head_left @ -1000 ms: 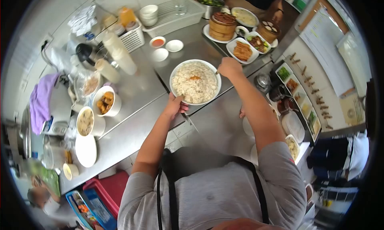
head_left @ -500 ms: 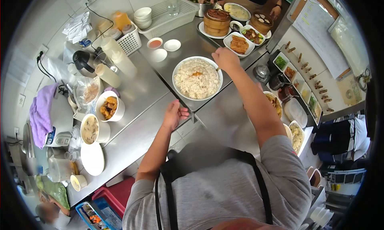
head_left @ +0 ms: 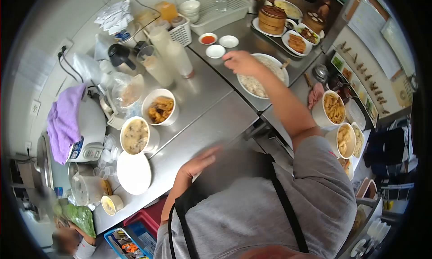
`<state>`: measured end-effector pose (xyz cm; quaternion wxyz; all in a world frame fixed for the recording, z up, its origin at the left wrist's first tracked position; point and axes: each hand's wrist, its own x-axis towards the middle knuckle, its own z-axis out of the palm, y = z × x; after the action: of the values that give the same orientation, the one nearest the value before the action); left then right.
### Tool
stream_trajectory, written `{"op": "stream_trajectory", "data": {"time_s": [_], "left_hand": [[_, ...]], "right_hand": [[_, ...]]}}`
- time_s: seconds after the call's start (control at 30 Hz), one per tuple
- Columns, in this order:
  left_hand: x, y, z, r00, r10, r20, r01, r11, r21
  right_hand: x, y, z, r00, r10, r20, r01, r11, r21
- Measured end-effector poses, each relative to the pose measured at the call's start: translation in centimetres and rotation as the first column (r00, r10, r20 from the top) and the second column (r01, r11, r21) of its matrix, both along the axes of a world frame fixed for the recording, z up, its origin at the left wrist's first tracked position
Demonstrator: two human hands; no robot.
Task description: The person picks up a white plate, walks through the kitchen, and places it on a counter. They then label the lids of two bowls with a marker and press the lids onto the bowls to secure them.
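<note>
My right hand (head_left: pixel 243 63) reaches over the left rim of a large white bowl of rice (head_left: pixel 265 81). Its fingertips are close to small white dishes (head_left: pixel 215 51), bent slightly apart, with nothing visible in them. A utensil's handle (head_left: pixel 286 63) leans on the bowl's right rim, away from the hand. Red sauce fills one small dish (head_left: pixel 208 39). Low and close to my body, my left hand (head_left: pixel 198 163) is open, fingers stretched out and a little blurred, holding nothing. White tubs of fried pieces (head_left: pixel 160 107) and mushroom soup (head_left: pixel 137 135) stand to its left, by a white plate (head_left: pixel 134 172).
Sauce bottles (head_left: pixel 177 61) and a rice cooker (head_left: pixel 85 124) line the left wall. At the back, a tray carries bamboo steamers (head_left: pixel 272 21) and filled dishes; a co-worker's hands (head_left: pixel 323 9) are behind it. Food tubs (head_left: pixel 328 108) stand at right. Another person is at lower left.
My right hand has left the utensil at the bowl's right rim and moved left toward the small dishes. My left hand has drawn back toward my body. The view has shifted.
</note>
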<state>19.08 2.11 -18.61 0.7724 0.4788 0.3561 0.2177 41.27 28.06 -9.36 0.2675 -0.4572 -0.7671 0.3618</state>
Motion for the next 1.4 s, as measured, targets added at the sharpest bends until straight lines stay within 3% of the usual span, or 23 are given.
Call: {"op": "stream_trajectory", "data": {"time_s": [0.03,0.17,0.27,0.47,0.57,0.6,0.7,0.8,0.9,1.03,1.1,1.2,1.3,1.4], "left_hand": [[-0.8,-0.6,0.0,1.0,-0.021,-0.012,0.021,1.0,0.005],[-2.7,-1.0,1.4,0.993,0.049,-0.106,-0.039,0.995,0.094],[-2.9,-0.2,1.7,0.973,0.199,-0.12,-0.208,0.976,-0.071],[-1.8,2.4,-1.6,0.861,0.496,0.11,-0.459,0.852,-0.252],[-1.4,2.9,-2.6,0.849,0.528,-0.019,-0.503,0.797,-0.335],[-1.7,3.0,-2.6,0.845,0.535,-0.012,-0.503,0.787,-0.356],[-2.6,3.3,-3.1,0.746,0.615,0.257,-0.414,0.73,-0.544],[-3.0,3.3,-3.7,0.642,0.626,0.442,-0.323,0.745,-0.584],[-3.5,4.2,-2.9,0.573,0.634,0.518,-0.239,0.735,-0.634],[-4.0,4.6,-3.1,0.507,0.657,0.557,-0.147,0.703,-0.696],[-4.0,4.9,-2.5,0.516,0.695,0.502,-0.245,0.681,-0.69],[-4.1,4.8,-3.0,0.491,0.715,0.498,-0.207,0.651,-0.73],[-4.2,4.8,-3.2,0.483,0.698,0.529,-0.165,0.666,-0.728],[-4.1,5.5,-2.0,0.446,0.716,0.538,-0.227,0.671,-0.706]], "right_hand": [[0.1,0.7,1.0,0.999,-0.028,-0.035,0.024,0.995,-0.097],[0.4,5.6,3.8,0.999,0.008,-0.031,-0.012,0.994,-0.111],[-0.8,10.0,5.6,0.996,0.02,-0.087,-0.031,0.991,-0.132],[-6.8,19.8,6.5,0.986,0.061,-0.152,-0.084,0.985,-0.15],[-10.5,24.5,6.7,0.971,0.11,-0.212,-0.154,0.966,-0.207],[-11.9,26.0,6.9,0.962,0.125,-0.243,-0.181,0.958,-0.224],[-16.2,29.9,7.5,0.976,0.028,-0.216,-0.049,0.994,-0.093],[-22.2,37.4,5.6,0.995,-0.001,-0.1,0.024,0.974,0.226],[-25.2,35.3,8.5,0.981,-0.127,0.144,0.046,0.883,0.467],[-28.7,35.3,9.9,0.862,-0.249,0.441,0.034,0.898,0.44],[-29.5,36.1,9.7,0.805,-0.219,0.551,0.034,0.945,0.326],[-31.4,39.1,7.8,0.779,-0.215,0.588,0.07,0.963,0.259],[-30.6,38.4,8.6,0.835,-0.096,0.542,-0.01,0.982,0.189],[-28.9,37.3,9.7,0.903,-0.148,0.404,0.027,0.956,0.29]]}}
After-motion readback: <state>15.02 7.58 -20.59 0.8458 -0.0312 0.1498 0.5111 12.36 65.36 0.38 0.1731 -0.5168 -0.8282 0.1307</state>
